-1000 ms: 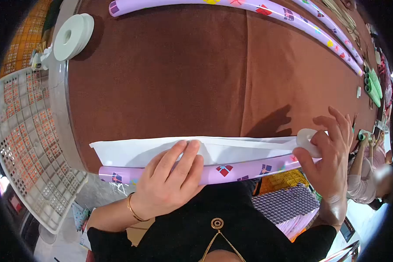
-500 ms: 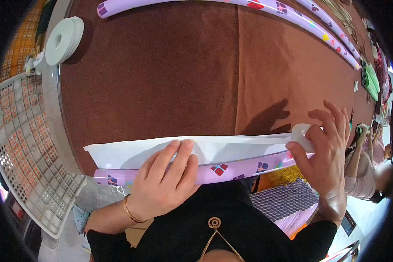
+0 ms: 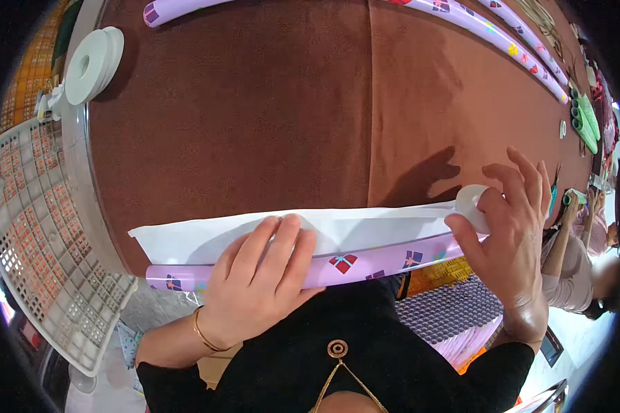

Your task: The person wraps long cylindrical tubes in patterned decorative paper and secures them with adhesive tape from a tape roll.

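Note:
A roll of lilac wrapping paper (image 3: 393, 261) with a gift-box print lies along the near table edge. Its loose white flap (image 3: 176, 242) is unrolled on the far side, with a narrow strip along the flap's outer edge. My left hand (image 3: 258, 282) rests flat across paper roll and flap, fingers stretched forward and holding nothing. Between thumb and index finger, my right hand (image 3: 513, 237) pinches a small white tape roll (image 3: 470, 204) at the flap's right end. The other fingers of that hand are raised and spread.
Finished-looking lilac paper rolls (image 3: 461, 20) lie at the far side of the brown cloth table (image 3: 255, 117). White spools (image 3: 86, 69) stand at the left corner beside a white plastic crate (image 3: 45, 241). Many rolled tubes (image 3: 448, 310) sit below the table edge. Another person (image 3: 565, 268) works at right.
The whole view has shifted slightly. Both hands keep nearly the same pose, the left still on the paper and the right still holding the tape roll.

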Tool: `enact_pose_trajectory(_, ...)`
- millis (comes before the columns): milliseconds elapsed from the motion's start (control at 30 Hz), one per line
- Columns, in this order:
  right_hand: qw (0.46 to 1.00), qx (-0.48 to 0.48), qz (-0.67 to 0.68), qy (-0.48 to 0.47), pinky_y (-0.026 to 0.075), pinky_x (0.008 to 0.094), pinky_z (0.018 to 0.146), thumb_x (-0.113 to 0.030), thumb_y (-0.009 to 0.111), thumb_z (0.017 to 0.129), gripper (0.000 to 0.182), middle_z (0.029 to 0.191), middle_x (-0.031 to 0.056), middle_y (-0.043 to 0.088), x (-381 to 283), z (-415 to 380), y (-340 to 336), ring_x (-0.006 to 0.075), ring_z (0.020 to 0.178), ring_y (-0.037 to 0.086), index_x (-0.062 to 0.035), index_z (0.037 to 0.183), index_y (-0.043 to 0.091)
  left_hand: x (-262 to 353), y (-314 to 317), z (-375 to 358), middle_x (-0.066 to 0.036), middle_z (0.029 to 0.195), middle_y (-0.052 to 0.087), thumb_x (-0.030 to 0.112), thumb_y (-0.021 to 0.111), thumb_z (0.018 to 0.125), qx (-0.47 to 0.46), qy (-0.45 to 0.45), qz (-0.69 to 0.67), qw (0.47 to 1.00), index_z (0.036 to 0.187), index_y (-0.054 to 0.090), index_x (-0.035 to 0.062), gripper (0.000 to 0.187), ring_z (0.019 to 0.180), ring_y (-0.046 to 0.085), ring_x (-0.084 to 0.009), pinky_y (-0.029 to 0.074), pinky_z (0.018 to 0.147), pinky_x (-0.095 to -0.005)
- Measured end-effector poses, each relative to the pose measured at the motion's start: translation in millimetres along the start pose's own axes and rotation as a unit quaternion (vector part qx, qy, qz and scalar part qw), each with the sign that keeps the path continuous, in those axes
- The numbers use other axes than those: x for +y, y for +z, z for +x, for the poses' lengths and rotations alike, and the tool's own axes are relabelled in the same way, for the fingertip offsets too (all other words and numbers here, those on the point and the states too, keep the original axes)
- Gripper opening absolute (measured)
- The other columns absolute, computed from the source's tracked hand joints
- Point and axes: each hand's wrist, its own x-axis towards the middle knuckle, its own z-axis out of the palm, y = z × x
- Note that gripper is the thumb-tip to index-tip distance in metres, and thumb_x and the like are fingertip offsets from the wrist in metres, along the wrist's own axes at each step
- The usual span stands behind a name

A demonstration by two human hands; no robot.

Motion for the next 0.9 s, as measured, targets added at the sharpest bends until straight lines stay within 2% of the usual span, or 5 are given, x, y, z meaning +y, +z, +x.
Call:
enact_pose_trajectory(233,1.0,0.017,-0.006,-0.014,0.023,0.0604,0.112,-0.03,0.078,0.072,0.034,0.114,0.0152,0.058,1.7,-0.9,6.7,0.0382,0.129,0.043,0.0027,0.077,0.067,8.3,-9.2,12.2,-0.016,0.127,0.053,0.072,0.06,0.075,-0.081,-0.025,-0.016,0.996,0.133,0.056,0.0014,0.091,0.111,0.052,-0.0322,0.043,0.092,-0.0471)
enact_pose_trajectory(433,1.0,0.019,0.01,-0.013,0.024,0.061,0.111,-0.03,0.078,0.073,0.034,0.113,0.0158,0.059,3.0,-2.0,6.9,0.0398,0.129,0.045,0.0011,0.074,0.065,15.0,-8.9,21.7,-0.015,0.131,0.051,0.057,0.076,0.067,-0.085,-0.036,-0.011,0.996,0.133,0.055,0.0,0.09,0.114,0.05,-0.031,0.042,0.092,-0.0469)
enact_pose_trajectory(533,1.0,0.022,0.011,-0.016,0.023,0.0602,0.111,-0.032,0.077,0.073,0.035,0.112,0.0157,0.059,2.8,-2.5,7.3,0.0389,0.128,0.044,0.0021,0.076,0.067,15.5,-5.8,33.0,-0.013,0.13,0.055,0.014,0.063,0.081,-0.038,0.025,0.0,0.999,0.122,0.063,-0.0012,0.044,0.105,0.057,-0.0218,0.048,0.081,-0.0341)
enact_pose_trajectory(633,0.999,0.021,0.014,-0.02,0.023,0.0603,0.111,-0.033,0.077,0.073,0.037,0.112,0.0155,0.059,4.0,-2.7,8.2,0.0389,0.128,0.044,0.0022,0.077,0.068,20.5,3.0,31.2,-0.017,0.142,0.048,0.032,0.082,0.054,-0.074,0.051,-0.037,0.995,0.133,0.056,-0.0023,0.089,0.116,0.053,-0.0282,0.044,0.092,-0.0415)
enact_pose_trajectory(900,0.999,0.014,0.024,-0.023,0.026,0.0592,0.11,-0.037,0.08,0.071,0.041,0.114,0.0148,0.059,6.1,-2.2,7.7,0.0402,0.128,0.045,0.0016,0.077,0.067,26.9,6.5,41.9,-0.015,0.144,0.049,0.027,0.073,0.068,-0.064,0.079,-0.028,0.994,0.126,0.061,-0.0026,0.066,0.116,0.054,-0.0265,0.047,0.093,-0.038)
